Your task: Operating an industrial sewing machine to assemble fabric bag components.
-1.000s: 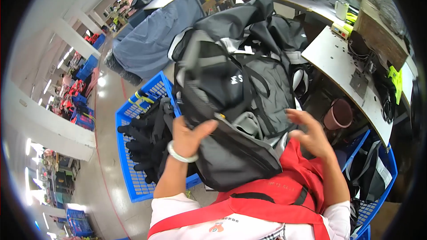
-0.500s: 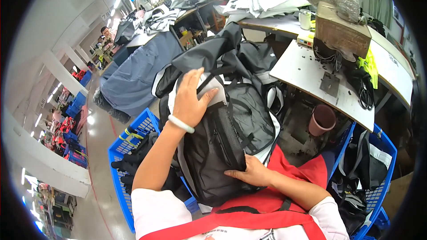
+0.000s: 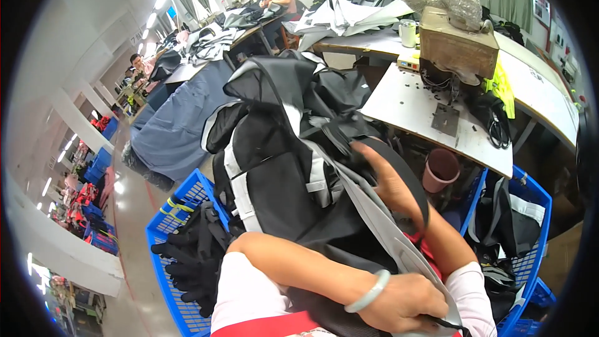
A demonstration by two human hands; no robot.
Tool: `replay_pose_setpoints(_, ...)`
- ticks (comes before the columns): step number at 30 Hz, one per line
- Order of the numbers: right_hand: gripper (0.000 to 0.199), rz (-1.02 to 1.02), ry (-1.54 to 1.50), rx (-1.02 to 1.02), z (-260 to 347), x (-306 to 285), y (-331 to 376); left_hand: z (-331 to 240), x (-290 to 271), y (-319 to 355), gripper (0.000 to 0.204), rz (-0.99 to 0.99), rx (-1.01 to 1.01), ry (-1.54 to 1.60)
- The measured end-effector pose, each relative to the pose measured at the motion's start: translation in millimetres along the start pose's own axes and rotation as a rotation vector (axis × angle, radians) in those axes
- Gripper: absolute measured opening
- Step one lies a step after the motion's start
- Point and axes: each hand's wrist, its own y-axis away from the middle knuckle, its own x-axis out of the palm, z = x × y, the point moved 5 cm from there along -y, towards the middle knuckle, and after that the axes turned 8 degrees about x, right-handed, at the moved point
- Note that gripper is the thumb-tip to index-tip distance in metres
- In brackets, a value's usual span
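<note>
While gripping a grey strip [image 3: 387, 224] at the lower edge, left hand [image 3: 399, 302] clenched round it, pale bangle [image 3: 368, 292] on the wrist. Right hand [image 3: 390, 178] tucked under a black strap [image 3: 409, 181], fingers partly hidden, grasp impossible to tell. Black backpack [image 3: 281, 168] bunched across the lap, above the blue crate [image 3: 163, 237] of dark pieces, sewing table [image 3: 405, 103] just beyond

White worktable [image 3: 409, 97] — sewing machine [image 3: 458, 47], scissors [image 3: 499, 131].
</note>
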Motion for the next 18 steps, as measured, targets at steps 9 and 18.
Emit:
replay_pose_setpoints(9, 0.02, 0.45, -0.054, 0.078, -91, 18, 81, -13, -56, -17, 0.024, 0.025, -0.139, -0.239)
replay_pose_setpoints(18, 0.025, -0.311, 0.077, 0.121, -153, -93, 84, 64, -184, -43, 0.024, -0.254, -0.371, -0.398)
